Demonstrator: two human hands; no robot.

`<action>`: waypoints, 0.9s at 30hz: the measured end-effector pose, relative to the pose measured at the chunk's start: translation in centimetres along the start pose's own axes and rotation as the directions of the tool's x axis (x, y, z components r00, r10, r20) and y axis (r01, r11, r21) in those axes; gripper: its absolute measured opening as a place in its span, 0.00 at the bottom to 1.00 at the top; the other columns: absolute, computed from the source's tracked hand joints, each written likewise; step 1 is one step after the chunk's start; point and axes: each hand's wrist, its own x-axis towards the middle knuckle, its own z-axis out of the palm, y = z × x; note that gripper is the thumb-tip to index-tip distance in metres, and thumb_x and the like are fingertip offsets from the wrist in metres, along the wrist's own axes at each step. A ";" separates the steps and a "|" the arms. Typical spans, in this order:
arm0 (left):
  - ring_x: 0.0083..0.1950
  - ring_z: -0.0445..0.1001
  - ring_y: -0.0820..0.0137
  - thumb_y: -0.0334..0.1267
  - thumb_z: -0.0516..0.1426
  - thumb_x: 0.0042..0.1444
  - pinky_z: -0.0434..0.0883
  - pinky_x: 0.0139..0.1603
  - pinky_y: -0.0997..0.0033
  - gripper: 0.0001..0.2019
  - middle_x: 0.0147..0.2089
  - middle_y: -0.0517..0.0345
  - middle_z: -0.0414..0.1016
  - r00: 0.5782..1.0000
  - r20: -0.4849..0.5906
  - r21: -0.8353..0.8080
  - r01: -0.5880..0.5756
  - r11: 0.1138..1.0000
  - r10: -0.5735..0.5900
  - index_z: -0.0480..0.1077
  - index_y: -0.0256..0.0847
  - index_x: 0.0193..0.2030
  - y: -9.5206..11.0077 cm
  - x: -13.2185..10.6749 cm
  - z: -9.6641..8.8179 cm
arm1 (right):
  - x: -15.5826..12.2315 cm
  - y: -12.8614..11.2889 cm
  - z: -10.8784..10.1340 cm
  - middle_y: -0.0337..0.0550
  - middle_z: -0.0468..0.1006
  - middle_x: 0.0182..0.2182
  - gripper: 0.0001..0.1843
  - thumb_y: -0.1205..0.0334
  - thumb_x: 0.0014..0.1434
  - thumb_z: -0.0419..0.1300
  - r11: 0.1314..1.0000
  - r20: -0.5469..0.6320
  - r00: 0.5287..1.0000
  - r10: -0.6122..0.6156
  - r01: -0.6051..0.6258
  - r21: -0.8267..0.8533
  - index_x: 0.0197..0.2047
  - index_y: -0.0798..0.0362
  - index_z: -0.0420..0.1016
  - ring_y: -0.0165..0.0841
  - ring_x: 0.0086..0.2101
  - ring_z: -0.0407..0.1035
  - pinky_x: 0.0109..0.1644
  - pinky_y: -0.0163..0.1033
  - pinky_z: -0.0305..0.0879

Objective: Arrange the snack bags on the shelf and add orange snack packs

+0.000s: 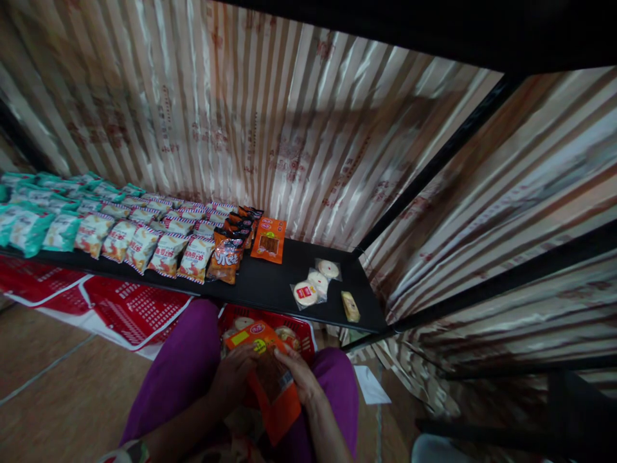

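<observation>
Low in the view, both my hands hold an orange snack packet [276, 390] with a clear window over my lap. My left hand [237, 372] grips its left edge, fingers curled. My right hand [299, 374] closes on its right side. Under the packet sits a red basket [301, 331] with more packets, between my purple-clad knees. Ahead lies a black shelf [270, 289] carrying rows of snack bags.
On the shelf, left to right: teal bags [29, 225], striped white-red bags [164, 247], dark orange bags [229, 254], one flat orange packet [268, 240], round cakes in clear wrap [313, 283], a small yellow bar [350, 306]. Striped curtain behind. Red printed sheets [125, 308] lie on the floor.
</observation>
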 end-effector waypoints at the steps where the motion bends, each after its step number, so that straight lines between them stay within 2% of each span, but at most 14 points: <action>1: 0.53 0.73 0.68 0.32 0.45 0.64 0.71 0.54 0.64 0.13 0.44 0.53 0.78 1.000 -0.001 0.006 0.005 1.000 -0.005 0.70 0.41 0.43 -0.1 -0.2 0.1 | -0.2 -0.3 0.1 0.47 0.81 0.38 0.30 0.45 0.39 0.70 1.000 -0.015 1.000 0.000 0.000 0.015 0.43 0.52 0.77 0.44 0.45 0.73 0.51 0.48 0.65; 6: 0.54 0.72 0.67 0.32 0.43 0.65 0.71 0.55 0.63 0.16 0.46 0.54 0.77 0.994 0.053 0.033 0.097 0.995 -0.099 0.72 0.43 0.43 -0.5 -1.2 1.0 | -1.1 -1.6 0.6 0.46 0.82 0.36 0.27 0.52 0.39 0.72 0.992 0.013 1.000 0.014 -0.016 0.124 0.42 0.54 0.77 0.41 0.41 0.75 0.54 0.47 0.63; 11: 0.56 0.71 0.67 0.32 0.43 0.65 0.70 0.56 0.64 0.16 0.48 0.52 0.76 1.000 -0.007 0.089 0.025 0.996 -0.024 0.71 0.41 0.44 -0.5 -1.7 1.5 | -1.2 -2.0 0.5 0.45 0.82 0.34 0.25 0.54 0.38 0.73 0.989 0.007 1.000 0.003 -0.004 0.145 0.40 0.54 0.77 0.42 0.40 0.75 0.53 0.47 0.63; 14: 0.58 0.69 0.67 0.31 0.43 0.65 0.70 0.57 0.64 0.15 0.51 0.51 0.75 1.000 0.004 0.117 0.018 0.993 -0.019 0.70 0.41 0.46 -0.5 -1.8 1.7 | -1.1 -2.0 0.5 0.45 0.82 0.35 0.25 0.55 0.38 0.72 0.989 0.025 1.000 -0.009 0.006 0.146 0.41 0.54 0.77 0.41 0.40 0.75 0.53 0.47 0.63; 19: 0.61 0.67 0.65 0.29 0.42 0.63 0.69 0.58 0.62 0.17 0.55 0.51 0.73 0.996 0.054 0.118 0.070 0.991 -0.076 0.68 0.42 0.50 -0.7 -2.4 2.6 | -1.3 -2.4 0.6 0.45 0.82 0.36 0.25 0.56 0.39 0.72 0.989 0.020 1.000 -0.008 0.005 0.149 0.42 0.55 0.77 0.40 0.40 0.75 0.54 0.46 0.62; 23: 0.62 0.65 0.65 0.28 0.43 0.62 0.68 0.59 0.62 0.17 0.56 0.52 0.72 0.992 0.056 0.113 0.103 0.988 -0.110 0.69 0.43 0.48 -0.5 -2.8 3.1 | -1.8 -3.2 0.9 0.45 0.82 0.35 0.25 0.56 0.39 0.73 0.990 0.053 0.999 -0.011 0.004 0.140 0.42 0.55 0.77 0.40 0.38 0.76 0.53 0.46 0.63; 27: 0.61 0.67 0.65 0.27 0.42 0.61 0.69 0.58 0.64 0.18 0.57 0.52 0.71 0.987 0.038 0.129 0.153 0.980 -0.159 0.69 0.43 0.48 0.2 -2.3 2.7 | -2.4 -4.2 1.3 0.44 0.81 0.34 0.23 0.54 0.39 0.72 0.996 0.060 0.997 -0.040 0.035 0.081 0.39 0.54 0.78 0.39 0.37 0.76 0.52 0.46 0.64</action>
